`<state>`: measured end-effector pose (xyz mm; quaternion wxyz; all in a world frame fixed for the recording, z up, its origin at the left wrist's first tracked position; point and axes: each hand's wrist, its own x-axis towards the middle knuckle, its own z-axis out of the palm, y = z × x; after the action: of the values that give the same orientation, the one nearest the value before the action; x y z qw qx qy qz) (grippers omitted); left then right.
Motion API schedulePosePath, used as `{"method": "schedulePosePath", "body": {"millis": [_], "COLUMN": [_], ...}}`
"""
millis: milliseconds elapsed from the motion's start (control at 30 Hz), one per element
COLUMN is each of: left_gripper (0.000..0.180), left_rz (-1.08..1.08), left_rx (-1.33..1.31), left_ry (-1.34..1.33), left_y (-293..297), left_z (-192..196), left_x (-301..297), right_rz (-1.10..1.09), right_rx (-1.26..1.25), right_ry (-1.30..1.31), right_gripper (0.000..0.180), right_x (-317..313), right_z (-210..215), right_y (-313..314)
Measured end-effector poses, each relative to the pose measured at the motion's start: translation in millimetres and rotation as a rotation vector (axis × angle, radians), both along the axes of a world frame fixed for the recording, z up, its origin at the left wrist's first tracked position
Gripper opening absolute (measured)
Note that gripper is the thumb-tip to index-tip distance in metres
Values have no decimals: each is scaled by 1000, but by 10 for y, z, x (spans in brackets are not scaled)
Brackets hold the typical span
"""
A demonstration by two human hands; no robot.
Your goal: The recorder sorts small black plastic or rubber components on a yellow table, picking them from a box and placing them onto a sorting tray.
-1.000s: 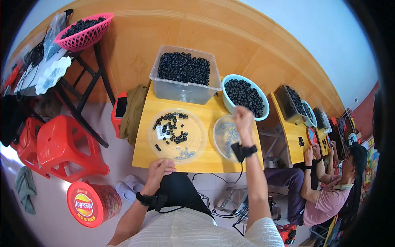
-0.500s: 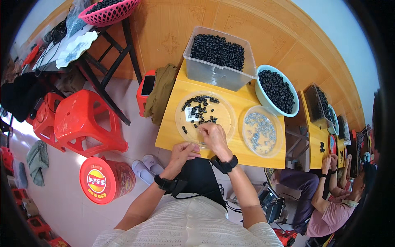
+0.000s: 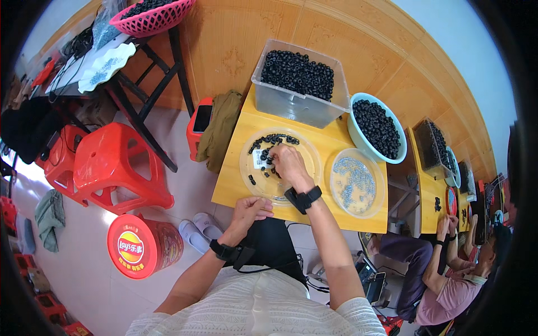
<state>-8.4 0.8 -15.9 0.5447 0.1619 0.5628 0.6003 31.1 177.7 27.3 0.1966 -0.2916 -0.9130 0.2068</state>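
My right hand (image 3: 290, 166) reaches over a round clear plastic tray (image 3: 310, 178), its fingers bent down among small black ring-shaped parts (image 3: 273, 138). Those fingertips are partly hidden, so whether they grip a part does not show. At the table's front edge, beside the tray, is my left hand (image 3: 251, 213), thumb and fingers pinched together; anything between them is too small to make out. Right of the tray stands a second round clear container (image 3: 376, 208) with many small silvery pieces (image 3: 354, 178) in it.
Behind the trays stand a clear bin (image 3: 296, 108) and a pale blue bowl (image 3: 358, 138), both full of black parts, on the yellow table (image 3: 227, 187). Red stools (image 3: 112, 162) and a red bucket (image 3: 168, 241) are on the left. A person (image 3: 448, 294) works at the right.
My right hand has moved from the tray's near side farther in, toward the black parts. My left hand stays close to the table edge, still pinched.
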Motion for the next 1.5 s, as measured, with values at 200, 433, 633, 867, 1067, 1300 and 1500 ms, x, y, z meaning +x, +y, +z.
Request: {"method": "schedulePosePath", "body": {"millis": [200, 433, 633, 867, 1067, 1300, 1500], "left_gripper": [27, 25, 27, 21, 17, 17, 18], "left_rz": [-11, -16, -40, 2, -5, 41, 56], "left_rx": [-5, -19, 6, 185, 209, 170, 153], "left_ry": [1, 1, -30, -147, -160, -175, -193], "left_y": [-5, 13, -58, -57, -68, -110, -103], "left_z": [-33, -15, 56, 294, 136, 179, 147], "left_x": [-16, -11, -64, 2, -12, -55, -33], "right_rz": [241, 271, 149, 80, 100, -220, -171], "right_rx": [12, 69, -505, -171, -122, -87, -117], "right_ry": [-132, -69, 221, 309, 319, 190, 46], "right_gripper": [24, 18, 14, 20, 23, 10, 10], "right_x": [-254, -155, 226, 706, 750, 1029, 870], "right_z": [-15, -66, 259, 228, 146, -23, -93], "right_y": [87, 55, -240, -1001, -1125, -350, -379]}}
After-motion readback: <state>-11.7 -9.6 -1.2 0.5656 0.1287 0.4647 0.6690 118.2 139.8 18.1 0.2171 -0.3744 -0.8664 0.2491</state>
